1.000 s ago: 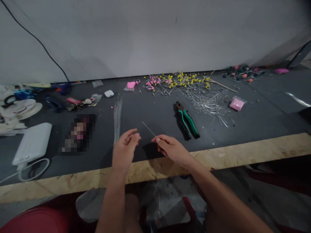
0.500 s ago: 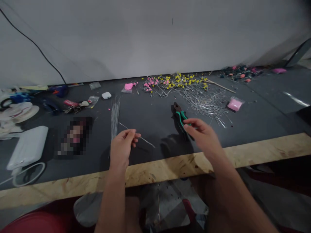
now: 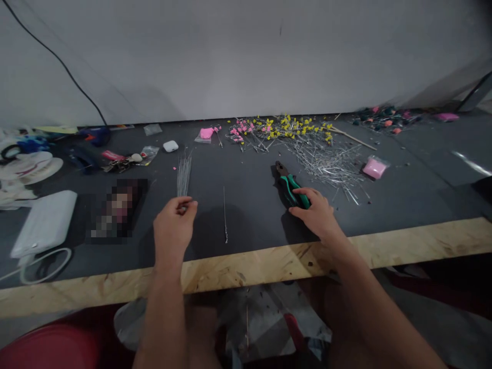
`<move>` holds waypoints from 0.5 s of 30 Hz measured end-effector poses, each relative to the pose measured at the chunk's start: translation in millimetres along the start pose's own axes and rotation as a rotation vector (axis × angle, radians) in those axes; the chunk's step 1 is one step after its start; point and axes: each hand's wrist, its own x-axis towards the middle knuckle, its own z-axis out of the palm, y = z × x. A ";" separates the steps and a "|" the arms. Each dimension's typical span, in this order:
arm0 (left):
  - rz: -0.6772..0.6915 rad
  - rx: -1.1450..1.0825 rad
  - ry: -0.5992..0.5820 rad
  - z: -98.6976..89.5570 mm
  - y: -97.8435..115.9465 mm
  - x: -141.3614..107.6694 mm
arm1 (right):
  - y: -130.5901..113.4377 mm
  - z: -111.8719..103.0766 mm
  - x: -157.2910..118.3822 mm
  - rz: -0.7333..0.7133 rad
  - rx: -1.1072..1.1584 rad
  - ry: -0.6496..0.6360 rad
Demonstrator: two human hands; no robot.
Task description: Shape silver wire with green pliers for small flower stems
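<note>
My left hand (image 3: 176, 220) is closed, its curled fingertips at the near part of a bundle of thin straight wires (image 3: 184, 174); the fingers cover that end. To its right, one wire with a twisted lower end (image 3: 225, 218) lies alone on the dark table. My right hand (image 3: 315, 211) is closed around the green-and-black handles of the pliers (image 3: 288, 185), thumb on one side and fingers on the other. The pliers' dark jaws point away from me, towards the wall.
Behind the pliers lie a heap of twisted wires (image 3: 330, 164) and wire stems with yellow and pink tips (image 3: 292, 125). A pink packet (image 3: 375, 167) is on the right. On the left are a white power bank (image 3: 46, 223), keys and a white case (image 3: 170, 146). A wooden edge (image 3: 246, 269) runs along the front.
My left hand has let go of the twisted wire, which now lies on the table, and has moved left to the bundle. My right hand has closed further around the pliers' handles.
</note>
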 end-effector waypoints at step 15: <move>-0.152 0.128 -0.037 -20.5 -26.6 0.5 | 14.1 3.6 9.6 0.006 0.048 0.079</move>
